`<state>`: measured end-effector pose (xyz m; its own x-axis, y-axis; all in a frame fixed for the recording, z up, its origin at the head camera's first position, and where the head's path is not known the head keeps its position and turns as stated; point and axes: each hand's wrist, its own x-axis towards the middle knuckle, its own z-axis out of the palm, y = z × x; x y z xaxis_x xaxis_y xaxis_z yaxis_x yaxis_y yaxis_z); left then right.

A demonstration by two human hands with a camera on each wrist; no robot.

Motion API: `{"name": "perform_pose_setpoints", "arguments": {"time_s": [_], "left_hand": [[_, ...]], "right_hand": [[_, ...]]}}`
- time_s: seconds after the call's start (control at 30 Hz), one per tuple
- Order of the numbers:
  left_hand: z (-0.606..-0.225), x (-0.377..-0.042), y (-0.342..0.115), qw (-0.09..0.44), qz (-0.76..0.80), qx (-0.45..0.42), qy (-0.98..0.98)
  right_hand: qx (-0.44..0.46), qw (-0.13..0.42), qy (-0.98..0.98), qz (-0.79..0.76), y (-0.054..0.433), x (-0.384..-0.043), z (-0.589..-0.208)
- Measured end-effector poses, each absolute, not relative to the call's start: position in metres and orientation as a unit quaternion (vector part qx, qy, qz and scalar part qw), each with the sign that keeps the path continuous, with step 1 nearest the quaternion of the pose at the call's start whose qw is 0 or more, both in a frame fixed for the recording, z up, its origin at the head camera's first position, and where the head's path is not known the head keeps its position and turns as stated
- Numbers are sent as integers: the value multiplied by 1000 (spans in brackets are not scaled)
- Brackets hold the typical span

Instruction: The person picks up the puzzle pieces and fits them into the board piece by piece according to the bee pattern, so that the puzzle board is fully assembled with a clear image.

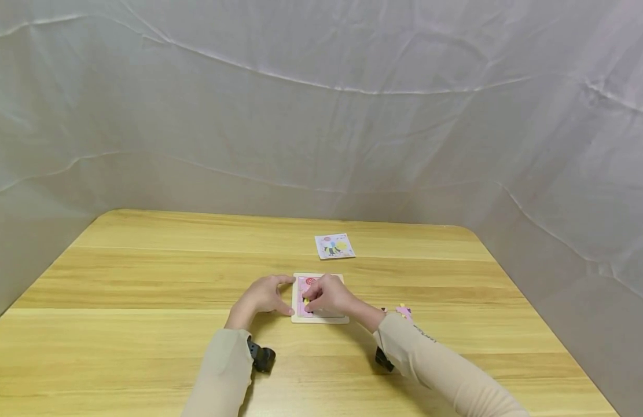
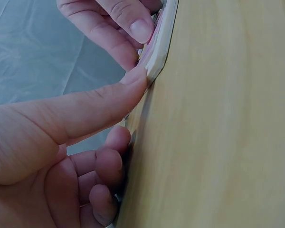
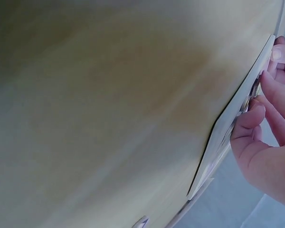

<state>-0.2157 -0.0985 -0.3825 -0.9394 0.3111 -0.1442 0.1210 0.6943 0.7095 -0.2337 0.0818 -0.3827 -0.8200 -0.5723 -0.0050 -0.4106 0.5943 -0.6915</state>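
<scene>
A pale-rimmed puzzle board (image 1: 321,320) with a pink picture lies flat on the table. At its left side is my left hand (image 1: 266,294), forefinger by the far corner and straight thumb (image 2: 128,88) pressing the near one. The other fingers of that hand bend loosely beside the board. Over the board's left half, my right hand (image 1: 329,294) pinches a small yellow and black puzzle piece (image 1: 307,301) between thumb and fingers, close to the surface. The right hand covers much of the board's middle in the head view.
Beyond the board lies a square picture card (image 1: 335,246) showing a yellow and black bee. Several loose pink and yellow pieces (image 1: 404,311) sit by the right forearm, partly behind the sleeve. Grey cloth (image 1: 321,127) hangs around the wooden table (image 1: 144,278).
</scene>
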Motion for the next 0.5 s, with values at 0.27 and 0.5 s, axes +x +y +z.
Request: {"name": "perform_pose_setpoints", "arguments": {"time_s": [0.27,0.5], "left_hand": [[-382,-214,-96,124,373,110,913],[-382,-215,-96,125,380,105,910]], "right_hand": [[-272,116,880,-370,83,-234,-383],[-283,124,883,-353,83,-236,-382]]}}
